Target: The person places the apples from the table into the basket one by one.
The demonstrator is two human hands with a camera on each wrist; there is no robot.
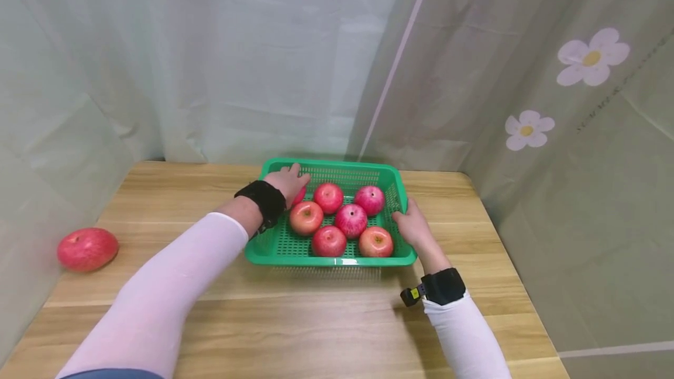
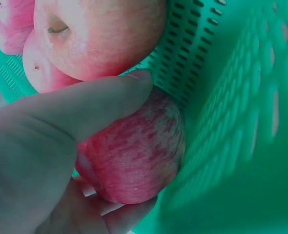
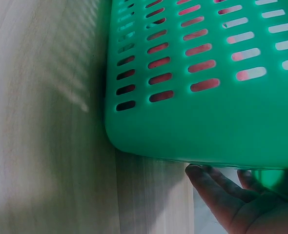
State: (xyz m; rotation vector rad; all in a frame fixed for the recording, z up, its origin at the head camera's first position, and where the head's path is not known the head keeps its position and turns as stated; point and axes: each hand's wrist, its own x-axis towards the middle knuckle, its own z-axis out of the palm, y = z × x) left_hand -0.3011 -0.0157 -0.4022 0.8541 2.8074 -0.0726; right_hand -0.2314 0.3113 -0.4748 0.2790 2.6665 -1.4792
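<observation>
A green plastic basket [image 1: 337, 261] with slotted walls stands on the table, holding several red apples [image 1: 351, 220]. My left hand [image 1: 286, 182] reaches in at the basket's far left corner. There it grips a red streaked apple [image 2: 139, 151], thumb across the top and fingers beneath, close against the basket wall. A paler apple [image 2: 100, 34] lies beside that thumb. At the basket's right end my right hand [image 1: 414, 227] holds the rim, thumb over the edge. The right wrist view shows its fingers [image 3: 215, 192] at the outside of the basket wall.
One larger red apple [image 1: 87, 249] lies by itself on the wooden table [image 1: 316, 320], near the left edge. A pale curtain [image 1: 274, 63] hangs behind the table, and a flowered one [image 1: 590, 192] along the right side.
</observation>
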